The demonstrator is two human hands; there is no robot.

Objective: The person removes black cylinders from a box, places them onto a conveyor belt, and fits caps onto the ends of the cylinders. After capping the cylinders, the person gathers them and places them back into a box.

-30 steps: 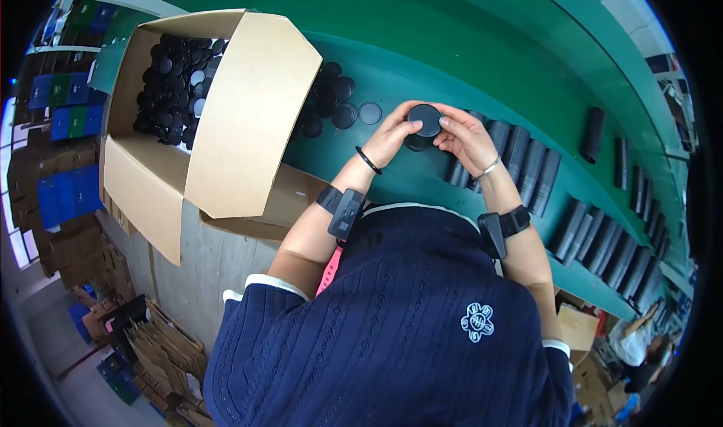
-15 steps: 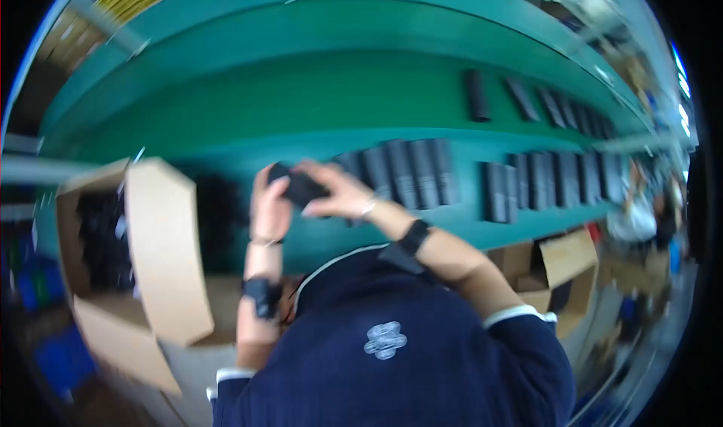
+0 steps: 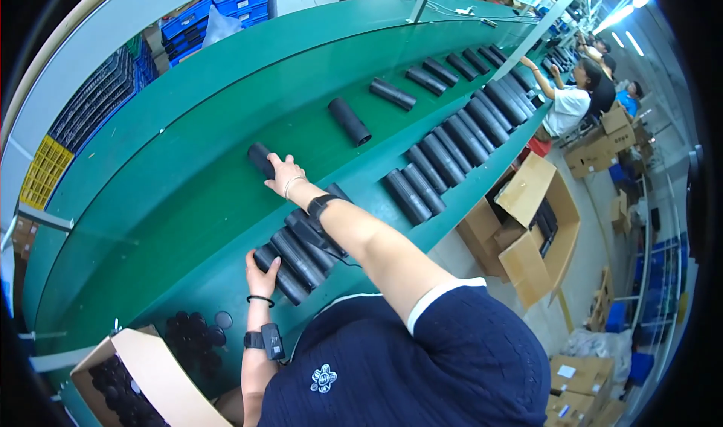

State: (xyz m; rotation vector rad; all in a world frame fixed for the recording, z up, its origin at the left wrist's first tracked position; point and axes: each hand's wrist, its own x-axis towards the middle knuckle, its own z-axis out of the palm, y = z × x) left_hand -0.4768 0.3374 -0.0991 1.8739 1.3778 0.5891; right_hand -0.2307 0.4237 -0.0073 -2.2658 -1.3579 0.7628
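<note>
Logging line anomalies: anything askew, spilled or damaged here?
Mildly odd, maybe deliberate: black discs heaped outside the left cardboard box, which holds more; tubes along the green strip lie at uneven angles. No visible damage.

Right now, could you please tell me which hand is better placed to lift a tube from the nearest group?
The left hand, I think: it touches the leftmost tube there, whereas the right hand is stretched out to a separate tube on the farther green surface.
</note>
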